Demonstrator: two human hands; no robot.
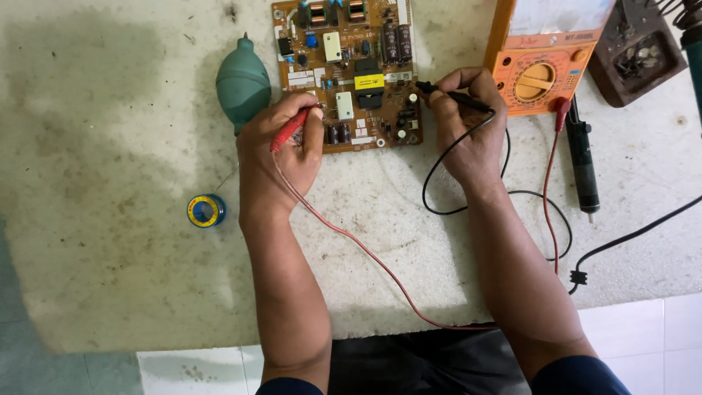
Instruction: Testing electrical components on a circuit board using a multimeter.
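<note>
Both forearms enter from the lower edge of the frame and go up toward the upper middle. The left hand (281, 150) is left of centre, its fingers curled closed in a pen grip, the thumb and index finger pointing up and right. The right hand (468, 121) is right of centre, also closed in a pinch, its fingertips pointing left. Both wrists are bent a little inward. Dark sleeves show at the bottom edge.
</note>
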